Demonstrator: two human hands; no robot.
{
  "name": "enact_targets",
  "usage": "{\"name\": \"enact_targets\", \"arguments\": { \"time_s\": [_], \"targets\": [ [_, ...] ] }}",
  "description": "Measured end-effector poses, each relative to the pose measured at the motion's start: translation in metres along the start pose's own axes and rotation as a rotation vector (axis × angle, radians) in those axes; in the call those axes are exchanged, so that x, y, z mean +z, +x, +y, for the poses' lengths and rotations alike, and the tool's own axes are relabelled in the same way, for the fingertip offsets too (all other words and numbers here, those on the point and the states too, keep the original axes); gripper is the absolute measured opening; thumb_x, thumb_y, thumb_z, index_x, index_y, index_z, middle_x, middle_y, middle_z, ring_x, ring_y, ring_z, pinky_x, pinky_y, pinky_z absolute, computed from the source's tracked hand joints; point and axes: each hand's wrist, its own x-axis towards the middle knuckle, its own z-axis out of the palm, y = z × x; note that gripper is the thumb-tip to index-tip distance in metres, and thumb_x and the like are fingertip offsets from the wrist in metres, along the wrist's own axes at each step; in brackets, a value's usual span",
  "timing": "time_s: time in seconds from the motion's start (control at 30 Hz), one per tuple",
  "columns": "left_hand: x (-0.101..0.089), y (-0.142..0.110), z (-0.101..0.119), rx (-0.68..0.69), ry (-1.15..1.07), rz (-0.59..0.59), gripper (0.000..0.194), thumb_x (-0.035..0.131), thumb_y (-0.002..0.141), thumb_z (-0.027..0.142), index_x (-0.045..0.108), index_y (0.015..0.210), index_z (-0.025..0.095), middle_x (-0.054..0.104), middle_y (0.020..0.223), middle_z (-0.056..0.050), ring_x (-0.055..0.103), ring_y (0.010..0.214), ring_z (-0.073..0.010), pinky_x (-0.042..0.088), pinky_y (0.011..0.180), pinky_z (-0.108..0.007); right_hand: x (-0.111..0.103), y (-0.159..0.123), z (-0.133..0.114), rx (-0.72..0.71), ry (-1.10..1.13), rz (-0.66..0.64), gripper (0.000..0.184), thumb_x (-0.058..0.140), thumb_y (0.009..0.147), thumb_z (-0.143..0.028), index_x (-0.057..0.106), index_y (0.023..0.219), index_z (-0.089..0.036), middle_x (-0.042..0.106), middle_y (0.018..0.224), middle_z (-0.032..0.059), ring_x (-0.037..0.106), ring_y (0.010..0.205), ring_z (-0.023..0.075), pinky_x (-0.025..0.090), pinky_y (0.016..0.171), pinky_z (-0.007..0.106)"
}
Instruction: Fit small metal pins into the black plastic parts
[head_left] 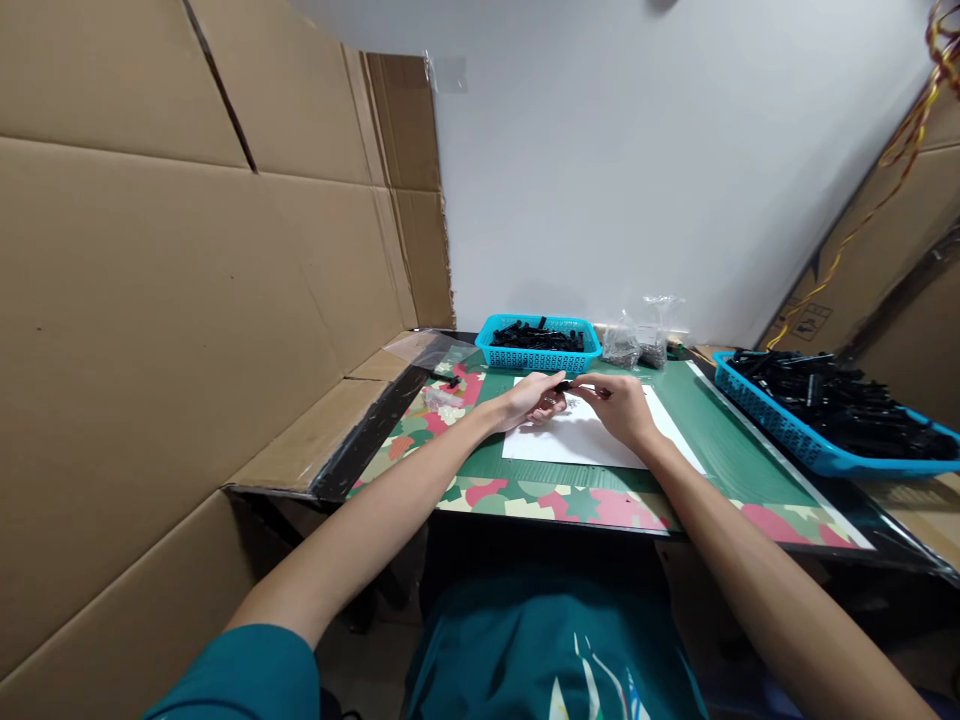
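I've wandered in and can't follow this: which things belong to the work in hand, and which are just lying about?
Likely in use:
black piece in left hand, right hand at it
white paper beneath
back basket and right basket, holding black pieces

Probably just lying about:
yellow wire
clear plastic at left
cardboard panels

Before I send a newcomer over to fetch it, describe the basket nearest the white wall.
Face the white wall behind the table. At the table's far edge, left of the clear bags, sits a blue mesh basket of black parts. It is less heaped than the right-hand basket.
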Motion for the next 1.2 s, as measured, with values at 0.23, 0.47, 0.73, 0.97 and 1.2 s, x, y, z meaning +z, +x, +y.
{"name": "enact_targets", "arguments": {
  "time_s": [0.23, 0.47, 0.73, 0.97, 1.2],
  "targets": [
    [-0.002, 0.007, 0.001, 0.167, 0.163, 0.218, 0.045, 0.060, 0.100, 0.055, 0.070, 0.104, 0.011, 0.067, 0.079, -0.005, 0.037, 0.044, -0.0056, 0.023, 0.043, -0.022, -0.003, 0.001, 0.006, 0.084, -0.001, -0.042, 0.039, 0.062, 0.098, -0.047, 0.086, 0.097, -0.017, 0.068, 0.064, 0.0042, 0.051, 0.055, 0.0148, 0.035, 0.059, 0.028],
    [-0.006, 0.000, -0.005, 0.452, 0.799, 0.345, 0.046, 0.091, 0.073, 0.045, 0.080, 0.108, 0.016, 0.079, 0.099, -0.008, 0.062, 0.072, -0.0143, 0.045, 0.067, -0.025, -0.005, 0.003, 0.011, 0.175, -0.155, -0.216, 0.024, 0.066, 0.091, -0.031, 0.087, 0.099, -0.022, 0.068, 0.066, 0.0028, 0.052, 0.055, 0.0159, 0.032, 0.058, 0.027],
    [0.001, -0.005, -0.009, 0.437, 0.971, 0.397, 0.030, 0.081, 0.085, 0.038, 0.084, 0.109, 0.020, 0.082, 0.097, -0.007, 0.068, 0.077, -0.0178, 0.043, 0.068, -0.025, -0.008, 0.002, 0.008, 0.116, -0.010, -0.302, 0.031, 0.066, 0.091, -0.043, 0.085, 0.086, -0.019, 0.059, 0.058, 0.0007, 0.046, 0.054, 0.0142, 0.029, 0.056, 0.027],
    [0.009, -0.004, -0.012, 0.453, 0.966, 0.267, 0.019, 0.078, 0.083, 0.033, 0.084, 0.097, 0.022, 0.081, 0.094, -0.003, 0.067, 0.078, -0.0167, 0.040, 0.067, -0.025, -0.016, 0.002, 0.006, 0.235, 0.283, -0.157, 0.073, 0.040, 0.101, -0.071, 0.076, 0.071, -0.015, 0.036, 0.049, -0.0028, 0.036, 0.049, 0.0136, 0.030, 0.053, 0.029],
    [0.014, -0.006, -0.012, 0.463, 0.998, 0.232, 0.016, 0.078, 0.082, 0.033, 0.082, 0.095, 0.023, 0.080, 0.095, -0.002, 0.068, 0.083, -0.0184, 0.040, 0.070, -0.026, -0.013, 0.006, 0.002, 0.225, 0.509, -0.013, 0.078, 0.027, 0.101, -0.077, 0.074, 0.073, -0.020, 0.059, 0.071, 0.0062, 0.057, 0.068, 0.0197, 0.049, 0.065, 0.032]
  ]
}}
